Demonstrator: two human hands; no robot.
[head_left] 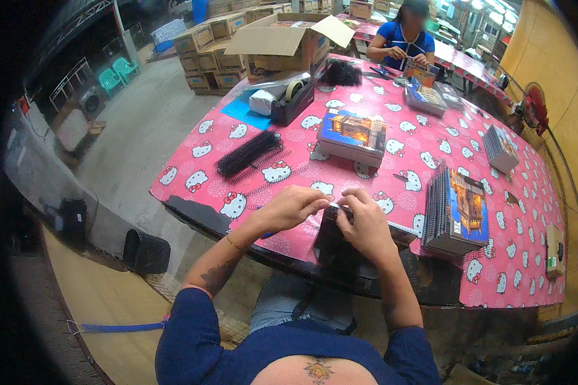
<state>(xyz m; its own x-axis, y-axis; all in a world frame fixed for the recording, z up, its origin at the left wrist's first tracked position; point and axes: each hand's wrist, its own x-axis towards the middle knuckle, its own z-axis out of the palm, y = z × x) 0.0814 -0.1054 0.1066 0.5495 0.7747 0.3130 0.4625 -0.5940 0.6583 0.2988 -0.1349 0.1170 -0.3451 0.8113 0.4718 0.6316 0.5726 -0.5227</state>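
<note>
Dark thin booklet (340, 239) between both hands.

Left hand (291, 206), right hand (364, 222) meet at midline, fingers pinched, forearms converging.

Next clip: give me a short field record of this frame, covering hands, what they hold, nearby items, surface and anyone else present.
left hand: left hand pinches one end of a thin strip at the table's near edge
right hand: right hand has its grip on the same strip, over a dark booklet
nearby left: black binding combs
nearby right: bound notebooks stack
centre: picture-cover stack
far side: tape dispenser, open cardboard box
surface: pink cartoon-cat tablecloth
others: a person in blue working at the far end
</note>
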